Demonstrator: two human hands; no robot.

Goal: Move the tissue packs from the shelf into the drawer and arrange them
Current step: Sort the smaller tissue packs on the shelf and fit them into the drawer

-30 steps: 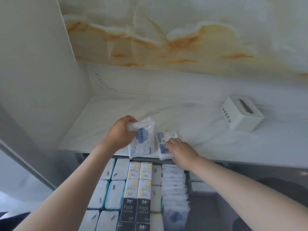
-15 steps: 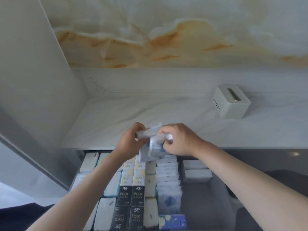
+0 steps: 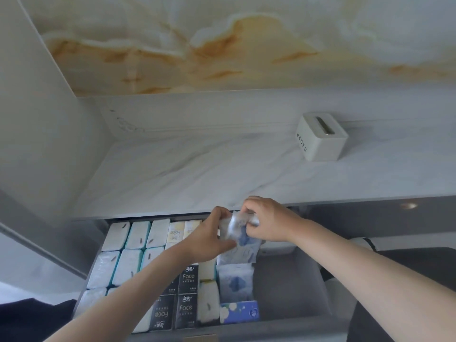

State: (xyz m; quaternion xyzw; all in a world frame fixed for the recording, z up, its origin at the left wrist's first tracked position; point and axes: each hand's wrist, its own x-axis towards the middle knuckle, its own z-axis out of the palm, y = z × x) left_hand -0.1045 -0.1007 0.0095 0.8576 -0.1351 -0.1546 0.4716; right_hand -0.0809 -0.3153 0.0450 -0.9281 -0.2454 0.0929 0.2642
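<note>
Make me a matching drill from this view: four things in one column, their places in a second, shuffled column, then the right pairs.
Things:
1. white tissue box
2. black Face packs
3. clear blue-print packs
4. blue floral pack

Places:
A. held by both hands above the drawer
B. lying at the drawer's near end
C. on the shelf, far right
D. in a middle row of the drawer

Pairs: 1-C, 2-D, 3-A, 4-B
</note>
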